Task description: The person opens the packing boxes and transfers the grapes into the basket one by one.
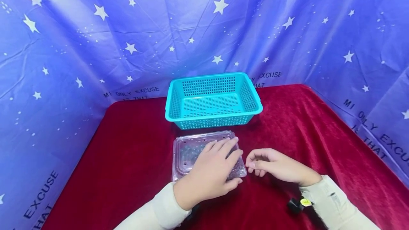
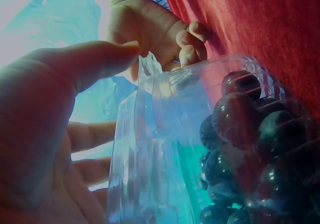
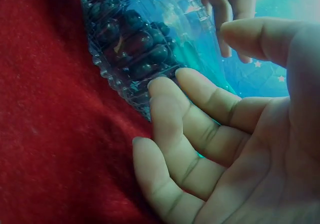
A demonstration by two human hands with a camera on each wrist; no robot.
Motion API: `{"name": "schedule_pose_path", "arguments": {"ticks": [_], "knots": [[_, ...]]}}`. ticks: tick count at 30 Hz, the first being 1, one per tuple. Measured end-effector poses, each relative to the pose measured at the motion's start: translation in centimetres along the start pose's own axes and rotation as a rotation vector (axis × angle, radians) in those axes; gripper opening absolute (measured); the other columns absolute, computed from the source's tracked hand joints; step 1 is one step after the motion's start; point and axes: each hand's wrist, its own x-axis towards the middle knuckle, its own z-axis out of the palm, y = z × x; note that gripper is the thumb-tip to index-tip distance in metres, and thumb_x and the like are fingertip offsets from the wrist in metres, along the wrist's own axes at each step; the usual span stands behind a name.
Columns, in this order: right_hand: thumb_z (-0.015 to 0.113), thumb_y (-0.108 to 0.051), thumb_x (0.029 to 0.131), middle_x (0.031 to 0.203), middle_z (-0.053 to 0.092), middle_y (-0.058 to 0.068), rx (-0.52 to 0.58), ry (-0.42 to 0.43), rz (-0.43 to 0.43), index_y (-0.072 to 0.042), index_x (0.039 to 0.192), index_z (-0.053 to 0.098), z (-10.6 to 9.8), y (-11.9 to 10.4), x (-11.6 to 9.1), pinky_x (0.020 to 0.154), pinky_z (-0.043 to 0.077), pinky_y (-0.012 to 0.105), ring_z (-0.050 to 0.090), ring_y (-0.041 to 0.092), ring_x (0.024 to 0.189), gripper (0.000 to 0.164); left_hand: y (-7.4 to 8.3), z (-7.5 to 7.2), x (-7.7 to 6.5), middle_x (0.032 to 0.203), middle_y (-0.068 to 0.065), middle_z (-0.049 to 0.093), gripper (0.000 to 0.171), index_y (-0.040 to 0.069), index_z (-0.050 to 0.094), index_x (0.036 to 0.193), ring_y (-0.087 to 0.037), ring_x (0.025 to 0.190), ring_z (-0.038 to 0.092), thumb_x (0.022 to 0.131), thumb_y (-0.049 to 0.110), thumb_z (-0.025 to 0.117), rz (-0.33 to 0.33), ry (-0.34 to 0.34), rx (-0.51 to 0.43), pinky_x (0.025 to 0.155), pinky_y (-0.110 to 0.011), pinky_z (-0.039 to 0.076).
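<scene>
A clear plastic clamshell box (image 1: 190, 141) lies on the table with its lid down. Through its walls show dark round fruits (image 2: 235, 114) that look like grapes. Across the right part of the lid spreads my left hand (image 1: 212, 169), its fingers fairly straight and resting on top; in the left wrist view its thumb (image 2: 100, 64) lies near the lid's rim. Just off the box's right side is my right hand (image 1: 276, 164), fingers loosely bent and holding nothing. Its fingertips (image 3: 165, 91) come close to the box wall; whether they touch it I cannot tell.
Behind the box stands a turquoise plastic basket (image 1: 212, 119) with nothing in it. Dark red velvet cloth (image 1: 127, 155) covers the table. A blue curtain with white stars (image 1: 153, 27) closes off the back and sides. A small black object (image 1: 294, 206) is by the right wrist.
</scene>
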Motion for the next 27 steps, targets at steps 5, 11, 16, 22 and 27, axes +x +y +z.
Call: {"name": "schedule_pose_path", "arguments": {"ticks": [5, 11, 16, 22, 27], "knots": [[0.054, -0.01, 0.105, 0.093, 0.07, 0.017, 0.01, -0.043, -0.023, -0.005, 0.108, 0.068, 0.16, 0.06, -0.15, 0.068, 0.059, 0.032, 0.066, 0.023, 0.074, 0.016, 0.02, 0.36, -0.02, 0.146, -0.003, 0.058, 0.05, 0.024, 0.067, 0.125, -0.021, 0.137, 0.054, 0.084, 0.051, 0.079, 0.056, 0.1, 0.003, 0.11, -0.042, 0.046], [0.052, -0.008, 0.104, 0.096, 0.072, 0.014, 0.02, -0.077, -0.012, -0.009, 0.111, 0.071, 0.18, 0.53, -0.06, 0.07, 0.06, 0.035, 0.069, 0.024, 0.08, 0.02, 0.14, 0.7, -0.18, 0.141, 0.0, 0.063, 0.036, 0.03, 0.072, 0.116, -0.021, 0.134, 0.056, 0.085, 0.048, 0.08, 0.082, 0.119, 0.01, 0.107, -0.041, 0.048], [0.053, -0.006, 0.103, 0.094, 0.072, 0.016, 0.069, -0.091, -0.019, -0.005, 0.11, 0.071, 0.27, 0.64, -0.03, 0.068, 0.061, 0.036, 0.07, 0.023, 0.078, 0.02, 0.4, 0.73, -0.16, 0.139, -0.002, 0.064, 0.029, 0.032, 0.076, 0.111, -0.028, 0.137, 0.056, 0.085, 0.045, 0.08, 0.091, 0.101, 0.009, 0.11, -0.048, 0.048], [0.055, -0.006, 0.103, 0.091, 0.071, 0.021, 0.15, -0.099, -0.036, 0.001, 0.108, 0.071, 0.63, 0.76, 0.1, 0.067, 0.062, 0.038, 0.07, 0.023, 0.075, 0.018, 0.6, 0.72, -0.2, 0.138, -0.002, 0.065, 0.021, 0.035, 0.08, 0.109, -0.032, 0.139, 0.055, 0.089, 0.041, 0.078, 0.093, 0.082, 0.004, 0.108, -0.057, 0.049], [0.057, -0.01, 0.103, 0.09, 0.071, 0.022, 0.195, -0.077, 0.001, 0.0, 0.106, 0.072, 0.87, 0.98, 0.31, 0.064, 0.061, 0.037, 0.068, 0.015, 0.071, 0.018, 0.48, 0.83, -0.11, 0.14, -0.002, 0.063, 0.024, 0.036, 0.08, 0.113, -0.033, 0.142, 0.052, 0.09, 0.042, 0.077, 0.088, 0.052, -0.013, 0.107, -0.061, 0.048]]}}
